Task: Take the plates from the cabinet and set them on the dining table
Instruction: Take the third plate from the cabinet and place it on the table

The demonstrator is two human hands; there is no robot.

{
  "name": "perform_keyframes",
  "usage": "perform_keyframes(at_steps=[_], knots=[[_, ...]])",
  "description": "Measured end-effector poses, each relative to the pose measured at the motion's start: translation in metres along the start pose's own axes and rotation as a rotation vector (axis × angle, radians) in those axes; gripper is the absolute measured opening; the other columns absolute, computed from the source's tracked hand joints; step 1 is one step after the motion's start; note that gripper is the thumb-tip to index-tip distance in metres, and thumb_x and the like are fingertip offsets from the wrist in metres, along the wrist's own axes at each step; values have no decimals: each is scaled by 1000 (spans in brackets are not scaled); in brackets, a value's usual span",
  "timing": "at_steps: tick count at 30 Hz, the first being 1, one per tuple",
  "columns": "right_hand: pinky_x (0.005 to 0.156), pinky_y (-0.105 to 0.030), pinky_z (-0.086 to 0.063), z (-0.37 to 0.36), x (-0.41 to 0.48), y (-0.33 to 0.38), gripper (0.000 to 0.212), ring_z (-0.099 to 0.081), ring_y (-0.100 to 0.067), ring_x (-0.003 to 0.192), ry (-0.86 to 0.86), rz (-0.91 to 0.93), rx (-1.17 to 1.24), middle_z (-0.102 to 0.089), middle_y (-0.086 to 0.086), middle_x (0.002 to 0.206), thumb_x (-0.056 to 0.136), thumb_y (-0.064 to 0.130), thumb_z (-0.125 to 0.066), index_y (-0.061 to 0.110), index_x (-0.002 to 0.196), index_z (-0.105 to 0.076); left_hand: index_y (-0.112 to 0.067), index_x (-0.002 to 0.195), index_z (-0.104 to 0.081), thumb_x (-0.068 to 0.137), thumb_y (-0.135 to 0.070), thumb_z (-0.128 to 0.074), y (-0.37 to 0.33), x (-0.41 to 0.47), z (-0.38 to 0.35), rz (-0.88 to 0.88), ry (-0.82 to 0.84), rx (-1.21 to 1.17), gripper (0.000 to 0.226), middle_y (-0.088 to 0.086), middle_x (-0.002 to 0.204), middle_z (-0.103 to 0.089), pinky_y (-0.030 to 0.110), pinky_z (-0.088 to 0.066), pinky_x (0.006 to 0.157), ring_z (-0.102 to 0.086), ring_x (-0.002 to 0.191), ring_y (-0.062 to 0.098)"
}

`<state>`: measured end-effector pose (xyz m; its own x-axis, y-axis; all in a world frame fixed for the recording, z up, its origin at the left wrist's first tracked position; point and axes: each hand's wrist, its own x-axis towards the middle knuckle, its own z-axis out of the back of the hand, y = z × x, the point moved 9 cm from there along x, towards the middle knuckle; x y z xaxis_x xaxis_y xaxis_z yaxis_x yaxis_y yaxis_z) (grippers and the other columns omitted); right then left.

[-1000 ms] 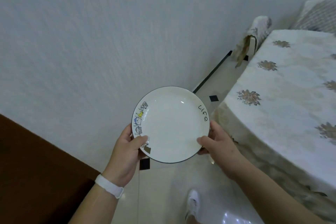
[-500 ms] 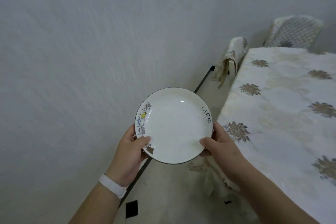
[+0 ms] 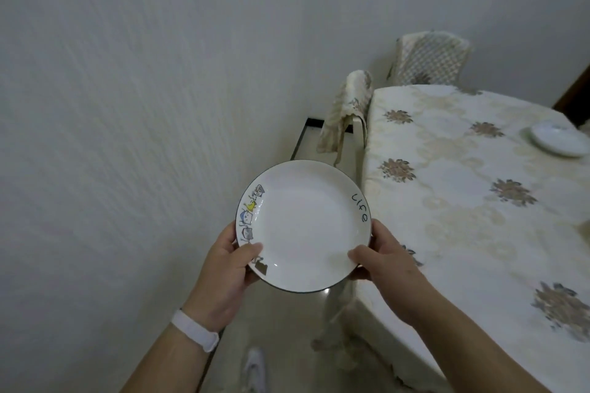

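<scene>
- The word "life" stood in thin black handwritten letters on the right inner rim of the white plate (image 3: 303,226), running down along the curve.
- On the plate's left rim sat a column of small cartoon drawings in grey, blue and yellow; any lettering among them was too small to read.
- A small dark mark near the lower left rim could not be read.
- Nothing else in view carried readable text.
</scene>
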<state>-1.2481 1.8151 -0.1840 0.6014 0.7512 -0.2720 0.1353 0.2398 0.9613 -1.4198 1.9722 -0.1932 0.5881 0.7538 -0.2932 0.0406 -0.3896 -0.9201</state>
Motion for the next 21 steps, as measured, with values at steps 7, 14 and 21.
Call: perform_keyframes(at_steps=[7, 14, 21], knots=[[85, -55, -56, -54, 92, 49, 37, -65, -37, 99, -73, 10, 1, -67, -13, 109, 74, 15, -59, 34, 105, -61, -19, 120, -62, 91, 8, -47, -63, 111, 34, 5, 107, 17, 42, 6, 106, -73, 34, -52, 69, -67, 85, 22], [79, -42, -58, -75, 146, 71, 42, -62, -23, 85, -191, 5, 43, -59, -24, 113, 88, -4, -52, 34, 104, -59, -21, 116, -64, 90, 9, -47, -97, 196, 38, 12, 215, 31, 43, 7, 108, -73, 34, -56, 68, -69, 88, 22], [64, -25, -54, -45, 190, 64, 35, -66, -17, 79, -269, -45, 22, -64, -18, 109, 89, -1, -52, 26, 110, -59, -18, 120, -61, 90, 8, -48, -81, 255, 10, 113, 291, 21, 42, 8, 110, -72, 33, -56, 63, -69, 87, 22]])
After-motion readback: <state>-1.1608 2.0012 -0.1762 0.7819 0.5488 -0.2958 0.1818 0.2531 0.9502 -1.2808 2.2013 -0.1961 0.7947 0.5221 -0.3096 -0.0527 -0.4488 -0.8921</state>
